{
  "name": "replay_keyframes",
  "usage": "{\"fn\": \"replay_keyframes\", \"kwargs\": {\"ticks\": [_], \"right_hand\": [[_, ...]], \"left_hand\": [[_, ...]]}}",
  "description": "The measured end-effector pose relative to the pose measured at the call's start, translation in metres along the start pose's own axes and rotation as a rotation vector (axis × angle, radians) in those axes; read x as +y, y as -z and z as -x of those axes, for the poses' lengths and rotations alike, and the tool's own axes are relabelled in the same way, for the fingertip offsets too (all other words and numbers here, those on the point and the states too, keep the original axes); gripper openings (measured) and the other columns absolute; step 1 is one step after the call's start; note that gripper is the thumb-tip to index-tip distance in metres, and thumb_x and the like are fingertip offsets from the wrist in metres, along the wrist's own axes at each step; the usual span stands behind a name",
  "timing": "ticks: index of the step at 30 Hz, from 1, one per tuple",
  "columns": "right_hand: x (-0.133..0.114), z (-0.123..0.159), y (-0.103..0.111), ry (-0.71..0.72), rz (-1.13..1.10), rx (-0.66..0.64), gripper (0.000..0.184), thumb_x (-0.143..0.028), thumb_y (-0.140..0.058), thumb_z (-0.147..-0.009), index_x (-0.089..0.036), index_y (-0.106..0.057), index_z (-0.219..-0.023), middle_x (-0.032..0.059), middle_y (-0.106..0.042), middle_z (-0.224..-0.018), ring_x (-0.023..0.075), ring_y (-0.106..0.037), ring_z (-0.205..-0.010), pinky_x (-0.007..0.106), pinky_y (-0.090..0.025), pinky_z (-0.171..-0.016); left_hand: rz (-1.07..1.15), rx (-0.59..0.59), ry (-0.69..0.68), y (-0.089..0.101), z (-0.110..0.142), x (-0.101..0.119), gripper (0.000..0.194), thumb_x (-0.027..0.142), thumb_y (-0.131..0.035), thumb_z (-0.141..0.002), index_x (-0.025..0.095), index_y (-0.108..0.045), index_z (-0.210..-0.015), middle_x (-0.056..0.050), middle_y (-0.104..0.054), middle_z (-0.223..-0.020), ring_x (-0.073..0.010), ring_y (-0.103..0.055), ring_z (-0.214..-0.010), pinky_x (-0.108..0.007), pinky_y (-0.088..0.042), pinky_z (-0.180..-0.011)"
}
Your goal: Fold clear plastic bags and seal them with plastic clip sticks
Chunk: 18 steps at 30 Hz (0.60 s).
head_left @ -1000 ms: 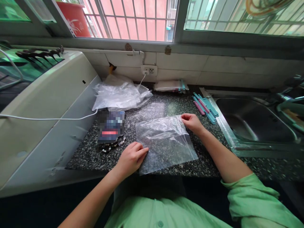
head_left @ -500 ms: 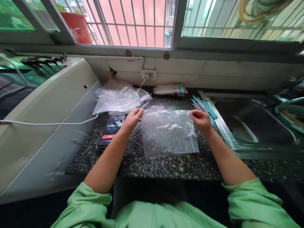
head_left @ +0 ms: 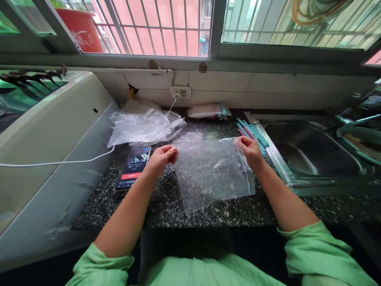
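Note:
A clear plastic zip bag (head_left: 212, 174) is stretched between my two hands over the speckled counter (head_left: 166, 214). My left hand (head_left: 162, 159) pinches its upper left corner between thumb and bent fingers. At the upper right corner, beside the white zip strip (head_left: 244, 169), my right hand (head_left: 249, 150) is closed on the film. The bag looks flat, and the counter shows through it. Just beyond my right hand lie several teal and pink strips (head_left: 253, 133). A phone (head_left: 133, 167) with a lit timer screen rests left of my left hand.
A pile of clear plastic bags (head_left: 143, 123) lies at the back left. Against the wall sits a flat pack (head_left: 208, 111) with teal and pink ends. A white cable (head_left: 59, 163) crosses on the left. The steel sink (head_left: 309, 147) is at the right.
The view has shifted slightly right. The bag's lower edge has swung nearer to me and tilted, its left side now lower. Both hands keep their hold on it.

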State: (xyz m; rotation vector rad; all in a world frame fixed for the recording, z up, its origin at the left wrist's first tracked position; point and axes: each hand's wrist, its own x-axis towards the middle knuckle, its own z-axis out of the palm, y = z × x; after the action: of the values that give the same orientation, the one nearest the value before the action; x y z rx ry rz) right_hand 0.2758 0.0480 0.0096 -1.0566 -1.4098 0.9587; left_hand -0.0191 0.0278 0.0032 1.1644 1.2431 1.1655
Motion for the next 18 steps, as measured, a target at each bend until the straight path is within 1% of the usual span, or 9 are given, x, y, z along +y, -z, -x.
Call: {"fn": "replay_keyframes", "kwargs": {"ticks": [1,3,5,6,8,11,13,15,18], "right_hand": [[0.000,0.000,0.000,-0.015,0.003,-0.030,0.021,-0.035,-0.063,-0.068,-0.018,-0.053,-0.060,-0.0048,-0.045,-0.055,0.0061,-0.036,-0.049,0.021,-0.031,-0.048],[0.002,0.001,-0.002,-0.036,0.029,-0.116,0.022,-0.036,-0.064,-0.066,-0.018,-0.053,-0.061,-0.0044,-0.046,-0.056,0.0067,-0.037,-0.050,0.021,-0.032,-0.049],[0.003,0.003,-0.008,-0.052,0.067,-0.207,0.023,-0.037,-0.065,-0.065,-0.017,-0.053,-0.062,-0.0034,-0.048,-0.058,0.0077,-0.040,-0.053,0.021,-0.033,-0.051],[0.003,0.004,-0.012,-0.056,0.083,-0.247,0.023,-0.037,-0.065,-0.065,-0.017,-0.053,-0.062,-0.0031,-0.048,-0.059,0.0081,-0.041,-0.054,0.021,-0.034,-0.051],[0.003,0.008,-0.021,-0.060,0.097,-0.318,0.024,-0.038,-0.063,-0.066,-0.017,-0.054,-0.063,-0.0028,-0.049,-0.059,0.0083,-0.042,-0.055,0.022,-0.034,-0.052],[0.003,0.014,-0.037,-0.069,0.080,-0.411,0.025,-0.040,-0.061,-0.068,-0.016,-0.055,-0.063,-0.0025,-0.050,-0.059,0.0082,-0.043,-0.055,0.021,-0.035,-0.051],[0.002,0.017,-0.044,-0.095,0.072,-0.452,0.026,-0.041,-0.061,-0.069,-0.015,-0.057,-0.065,-0.0022,-0.051,-0.059,0.0083,-0.044,-0.054,0.022,-0.035,-0.051],[0.001,0.019,-0.048,-0.126,0.075,-0.467,0.028,-0.043,-0.061,-0.069,-0.015,-0.060,-0.068,-0.0013,-0.054,-0.060,0.0088,-0.046,-0.054,0.022,-0.037,-0.052],[0.000,0.018,-0.045,-0.127,0.109,-0.422,0.029,-0.044,-0.064,-0.067,-0.015,-0.063,-0.073,0.0012,-0.061,-0.066,0.0108,-0.051,-0.059,0.024,-0.040,-0.056]], "left_hand": [[-0.089,-0.003,-0.030,0.002,-0.001,-0.001,0.033,0.046,-0.066,-0.057,0.015,-0.057,-0.062,0.001,-0.055,-0.052,-0.0092,-0.046,-0.046,-0.023,-0.037,-0.047],[-0.296,0.073,-0.140,0.002,0.000,-0.001,0.031,0.044,-0.064,-0.061,0.015,-0.060,-0.069,-0.002,-0.060,-0.061,-0.0124,-0.052,-0.055,-0.026,-0.042,-0.056],[-0.485,0.140,-0.270,-0.003,0.002,-0.002,0.029,0.041,-0.062,-0.066,0.015,-0.063,-0.077,-0.005,-0.065,-0.073,-0.0160,-0.056,-0.067,-0.029,-0.044,-0.066],[-0.555,0.126,-0.318,-0.007,0.005,-0.001,0.028,0.040,-0.060,-0.067,0.015,-0.064,-0.080,-0.006,-0.066,-0.078,-0.0175,-0.057,-0.072,-0.031,-0.044,-0.071],[-0.606,-0.004,-0.356,-0.020,0.012,-0.001,0.028,0.040,-0.059,-0.069,0.015,-0.065,-0.082,-0.007,-0.067,-0.081,-0.0190,-0.058,-0.078,-0.032,-0.044,-0.074],[-0.556,-0.259,-0.275,-0.038,0.023,-0.002,0.029,0.041,-0.055,-0.073,0.016,-0.065,-0.082,-0.005,-0.067,-0.078,-0.0165,-0.058,-0.071,-0.028,-0.044,-0.067],[-0.496,-0.354,-0.197,-0.046,0.027,-0.003,0.028,0.041,-0.054,-0.074,0.015,-0.065,-0.075,-0.002,-0.064,-0.068,-0.0136,-0.054,-0.062,-0.024,-0.041,-0.059],[-0.416,-0.367,-0.137,-0.049,0.028,-0.005,0.028,0.041,-0.055,-0.072,0.014,-0.063,-0.067,0.000,-0.058,-0.057,-0.0112,-0.049,-0.055,-0.023,-0.036,-0.053],[-0.286,-0.284,-0.100,-0.045,0.026,-0.004,0.028,0.040,-0.059,-0.067,0.014,-0.061,-0.061,0.002,-0.053,-0.051,-0.0092,-0.045,-0.050,-0.022,-0.034,-0.050]]}}
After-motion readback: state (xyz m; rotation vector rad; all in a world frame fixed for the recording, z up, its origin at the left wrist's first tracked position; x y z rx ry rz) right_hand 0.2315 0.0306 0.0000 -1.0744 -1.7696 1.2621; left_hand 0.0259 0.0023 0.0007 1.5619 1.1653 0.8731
